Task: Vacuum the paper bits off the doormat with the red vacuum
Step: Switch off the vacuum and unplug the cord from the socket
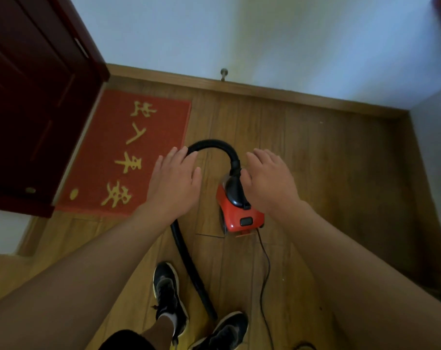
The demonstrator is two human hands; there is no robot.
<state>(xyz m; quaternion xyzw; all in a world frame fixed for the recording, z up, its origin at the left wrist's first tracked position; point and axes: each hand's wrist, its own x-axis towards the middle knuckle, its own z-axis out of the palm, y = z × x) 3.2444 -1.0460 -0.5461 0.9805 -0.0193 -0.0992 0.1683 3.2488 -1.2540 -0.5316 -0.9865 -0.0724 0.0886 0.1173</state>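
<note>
Both spread open and empty: the right grip (pixel 269 183) hung over the red vacuum (pixel 239 215), the left grip (pixel 175 183) over its hose (pixel 214 143), nearer the doormat (pixel 100 160) leftward.

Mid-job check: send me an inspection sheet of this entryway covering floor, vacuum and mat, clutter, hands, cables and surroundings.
Surface: wooden plank floor.
Job's things: red vacuum stands on the floor right of the doormat; its black hose arches up, then runs back toward the shoes. One pale spot lies near the mat's near edge; cannot tell whether it is paper.
Clutter: one tiny pale speck by the far skirting.
Hands: left hand and right hand are open with fingers straight, over hose and vacuum, holding nothing.
Cables: thin power cord trails from the vacuum's rear toward the person.
Surroundings: dark red door, pale wall, door stop.
</note>
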